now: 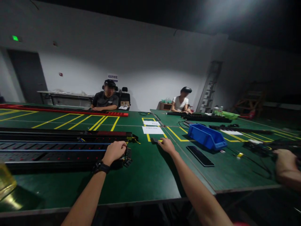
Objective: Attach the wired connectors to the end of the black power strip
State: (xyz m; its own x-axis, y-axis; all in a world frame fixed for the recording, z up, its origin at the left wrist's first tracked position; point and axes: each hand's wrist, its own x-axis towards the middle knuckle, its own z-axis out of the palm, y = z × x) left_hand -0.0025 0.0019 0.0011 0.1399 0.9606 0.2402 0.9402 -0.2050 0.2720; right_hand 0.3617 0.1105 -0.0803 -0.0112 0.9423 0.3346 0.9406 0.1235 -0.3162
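My left hand [115, 151], with a dark watch at the wrist, rests on the right end of a long black rail assembly [58, 156]. Its fingers are curled near small wires and black connectors [128, 157]; whether they pinch anything is too small to tell. Further right, my right hand [167, 145] is closed on a small dark piece [154, 140] just above the green table [145, 175]. White paper labels [152, 130] lie beyond that hand, inside yellow tape lines.
A black phone [199, 155] and a blue bin [207, 136] lie to the right. Another person's hand [285, 160] is at the right edge by black parts. Two people sit across the table. A yellowish container [6, 180] stands at the left edge.
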